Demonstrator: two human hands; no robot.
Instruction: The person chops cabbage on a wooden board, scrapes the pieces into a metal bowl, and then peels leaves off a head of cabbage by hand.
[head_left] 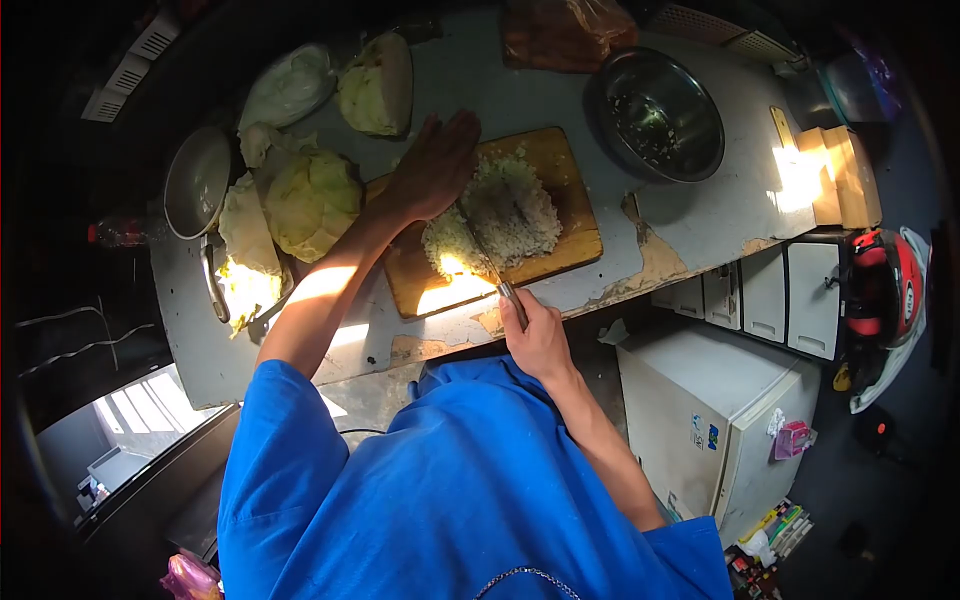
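Observation:
My right hand (537,340) is wrapped round the handle of a kitchen knife (484,250), whose blade lies across finely chopped pale cabbage (520,205). Under the pile is a wooden cutting board (580,235). My left hand (437,165) reaches over the board's back left side, fingers stretched out, its palm close to the tip of the blade. Left of that arm sit a partly peeled cabbage (312,205) and loose cabbage leaves (248,240). A cut cabbage piece (376,88) rests beyond the left hand.
A metal bowl (660,115) with bits inside stands right of the board. Behind are an orange-filled plastic bag (568,35) and a wrapped pale bundle (290,85). A pan (198,182) sits at left. Wooden blocks (848,178) stand far right; a white fridge (715,385) is below.

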